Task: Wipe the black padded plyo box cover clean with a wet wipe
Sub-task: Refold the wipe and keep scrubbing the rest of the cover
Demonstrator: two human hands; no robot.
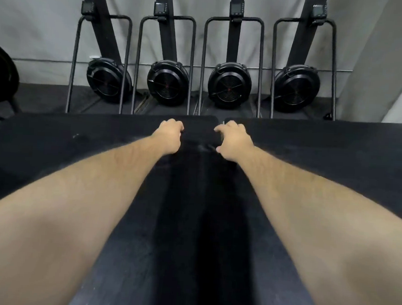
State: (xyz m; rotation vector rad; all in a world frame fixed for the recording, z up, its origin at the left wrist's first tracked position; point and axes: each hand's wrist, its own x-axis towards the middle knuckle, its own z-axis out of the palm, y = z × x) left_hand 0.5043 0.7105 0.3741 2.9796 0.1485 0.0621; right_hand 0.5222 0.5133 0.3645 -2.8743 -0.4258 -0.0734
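Head view: the black padded plyo box cover [53, 146] spreads wide beneath both forearms, and a darker strip of it runs lengthwise from the person straight to its far edge. The left hand [170, 137] and the right hand [234, 141] sit side by side at that far end, equally near it, a creased band of material between them. Both have fingers curled down into the cover and seem to pinch it. No wet wipe shows. Beyond the edge, four black flywheel machines [167, 85] line the wall
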